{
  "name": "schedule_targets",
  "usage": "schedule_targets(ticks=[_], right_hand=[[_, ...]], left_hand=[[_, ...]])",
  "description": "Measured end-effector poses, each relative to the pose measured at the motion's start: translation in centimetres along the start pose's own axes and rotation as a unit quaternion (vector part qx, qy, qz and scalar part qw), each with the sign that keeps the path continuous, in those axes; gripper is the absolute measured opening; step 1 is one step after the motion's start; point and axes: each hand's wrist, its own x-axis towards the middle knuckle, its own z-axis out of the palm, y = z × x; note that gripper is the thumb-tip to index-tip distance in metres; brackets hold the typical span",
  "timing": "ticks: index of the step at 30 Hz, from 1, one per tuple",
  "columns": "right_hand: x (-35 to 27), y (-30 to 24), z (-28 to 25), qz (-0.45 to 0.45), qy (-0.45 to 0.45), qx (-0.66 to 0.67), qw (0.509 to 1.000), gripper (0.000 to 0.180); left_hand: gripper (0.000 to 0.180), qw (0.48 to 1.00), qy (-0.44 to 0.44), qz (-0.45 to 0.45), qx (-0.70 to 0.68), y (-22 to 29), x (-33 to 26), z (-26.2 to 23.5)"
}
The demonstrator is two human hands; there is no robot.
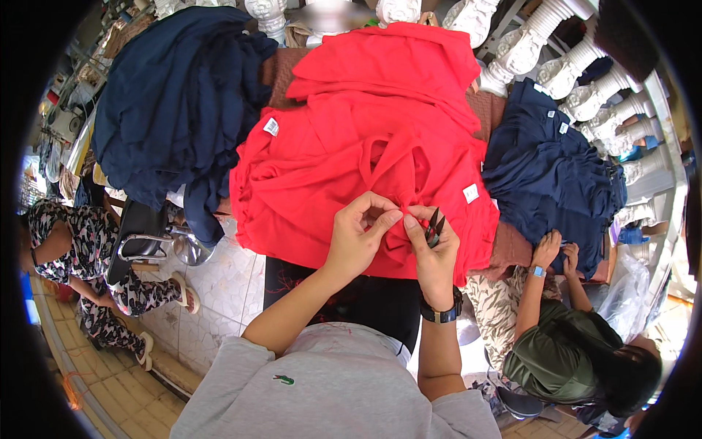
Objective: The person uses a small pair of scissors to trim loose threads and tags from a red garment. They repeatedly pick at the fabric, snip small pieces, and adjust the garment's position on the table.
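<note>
Before me a pile of red garments [314, 168] covers the middle of the table, with white labels showing on some. My left hand [362, 230] pinches the edge of the red cloth between thumb and forefinger. Close beside it, my right hand [433, 252] grips the same cloth at its fingertips. Small dark thread snips [435, 227] are tucked in that right hand, their pointed blades sticking up past the fingers. Whether a thread lies between my fingertips is too small to tell.
A heap of navy garments [175, 102] rises at the left. On the right lie more navy garments [548, 161], where a person in a green shirt [559, 355] works. Another person in patterned clothes [88, 241] is at the left near a black chair [139, 238]. White ornate balusters [526, 44] line the far side.
</note>
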Motion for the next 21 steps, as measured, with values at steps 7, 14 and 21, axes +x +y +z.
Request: schedule_targets(ticks=[7,14,21], right_hand=[[0.1,-0.4,-0.1,-0.125,0.059,-0.095,0.986,0.016],[-2.2,-11.8,1.6,-0.177,-0.350,0.378,0.839,0.044],[-7.3,-17.4,6.1,-0.139,-0.230,0.499,0.824,0.044]], left_hand=[[0.010,0.994,-0.033,-0.075,-0.076,1.3,0.0,0.2],[0.011,0.990,-0.049,-0.111,-0.069,-0.1,1.4,-0.3],[0.010,0.959,-0.065,-0.170,-0.218,-2.8,3.0,-1.8]])
